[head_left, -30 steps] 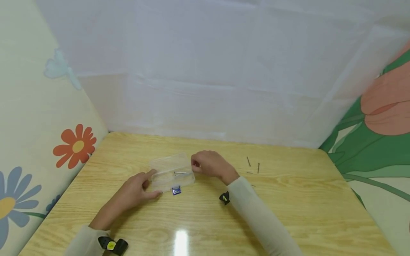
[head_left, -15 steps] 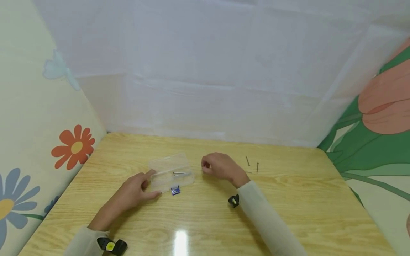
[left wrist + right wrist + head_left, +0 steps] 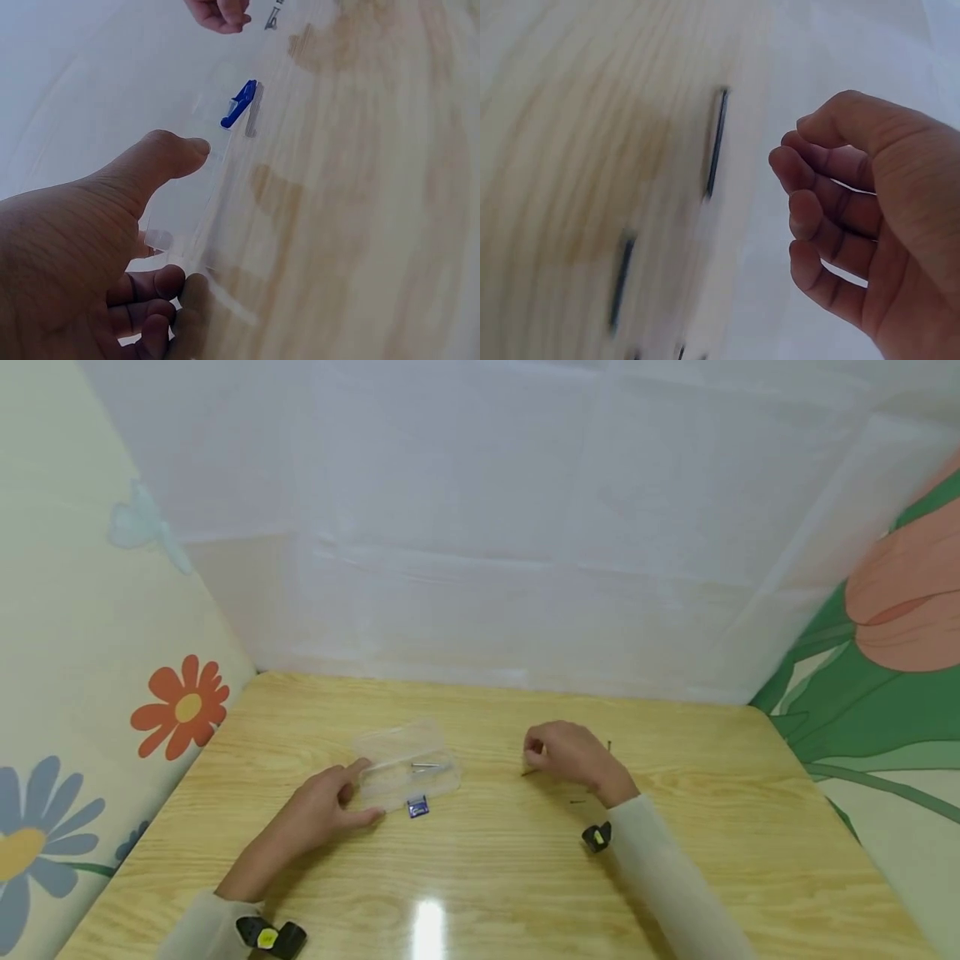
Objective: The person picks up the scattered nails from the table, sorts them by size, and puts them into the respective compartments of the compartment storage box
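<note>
Clear rectangular plastic box, held at one end by the left hand
Likely light, stiff, slippery; grip its end walls. Right hand, loosely curled, seems empty.

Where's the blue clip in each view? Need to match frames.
Head: blue clip below and slightly left of picture centre, at the near edge of the clear box, right of the left hand.
Left wrist: blue clip upper middle, beyond the thumb tip.
Right wrist: not in it.
Shared landmark: right hand; right of centre in head, top edge in left wrist, right side in right wrist.
</note>
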A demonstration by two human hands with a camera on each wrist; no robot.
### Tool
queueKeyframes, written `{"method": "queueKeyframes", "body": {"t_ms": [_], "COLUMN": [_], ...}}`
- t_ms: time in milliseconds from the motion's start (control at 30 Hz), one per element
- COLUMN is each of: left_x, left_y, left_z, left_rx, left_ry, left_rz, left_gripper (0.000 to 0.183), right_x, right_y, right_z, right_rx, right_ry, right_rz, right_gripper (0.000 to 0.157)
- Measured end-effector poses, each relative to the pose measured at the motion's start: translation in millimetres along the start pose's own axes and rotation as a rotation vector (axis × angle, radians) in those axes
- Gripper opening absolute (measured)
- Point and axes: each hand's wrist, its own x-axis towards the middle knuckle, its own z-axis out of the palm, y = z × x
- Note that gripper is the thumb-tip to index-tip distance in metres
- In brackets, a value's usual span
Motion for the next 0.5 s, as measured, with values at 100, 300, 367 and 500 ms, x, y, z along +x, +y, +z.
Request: {"method": "queueKeyframes", "body": {"t_ms": [100, 300, 367, 500], "left_x": [0.0, 1.3, 1.8, 2.3], "left_y": [1.0, 0.6, -0.2, -1.5], "left_z": [0.5, 0.6, 1.0, 1.5], "left_rx": [-0.004, -0.001, -0.001, -0.002], "left_ry": [-0.002, 0.003, 0.0, -0.009], "left_rz": [-0.003, 0.003, -0.001, -0.004], "left_gripper": [0.083, 0.081, 0.082, 0.082], "right_x": [-13, -37, -44, -55], "right_y": [11, 34, 45, 65], "right_z": [-3.2, -14.4, -17.7, -24.6], "right_rx": [-0.015, -0.036, -0.047, -0.07], "right_ry": [0.015, 0.072, 0.094, 0.117], "right_rz": [0.036, 0.128, 0.157, 0.228], "right_gripper": [0.014, 0.013, 0.012, 0.01]}}
